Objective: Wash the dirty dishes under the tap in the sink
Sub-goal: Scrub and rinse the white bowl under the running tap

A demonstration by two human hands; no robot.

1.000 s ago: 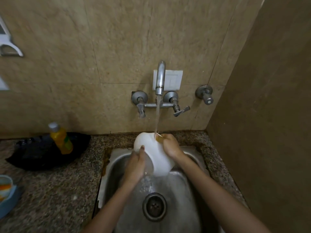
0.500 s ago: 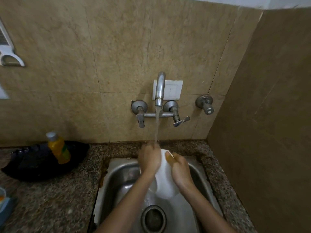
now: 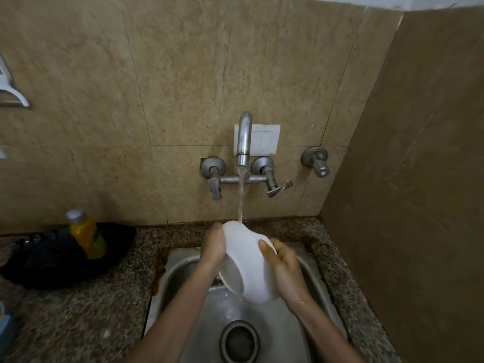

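I hold a white bowl [image 3: 248,260] on its side over the steel sink [image 3: 183,284], its opening turned to the left. Water runs from the wall tap [image 3: 244,137] and strikes the bowl's upper rim. My left hand [image 3: 213,247] grips the bowl's left rim, fingers reaching inside. On the bowl's right side, my right hand [image 3: 281,260] holds the outer wall, thumb lying on it. The drain [image 3: 239,341] sits below the bowl.
A yellow bottle [image 3: 87,235] stands on the speckled granite counter [image 3: 78,310] at the left, beside a black bag [image 3: 52,258]. A brown side wall [image 3: 406,205] closes in on the right. A separate valve [image 3: 315,161] sticks out right of the tap.
The bowl has turned in my hands and its outer wall now faces up. My left hand has shifted from over the rim to the left edge. The view has tilted up slightly.
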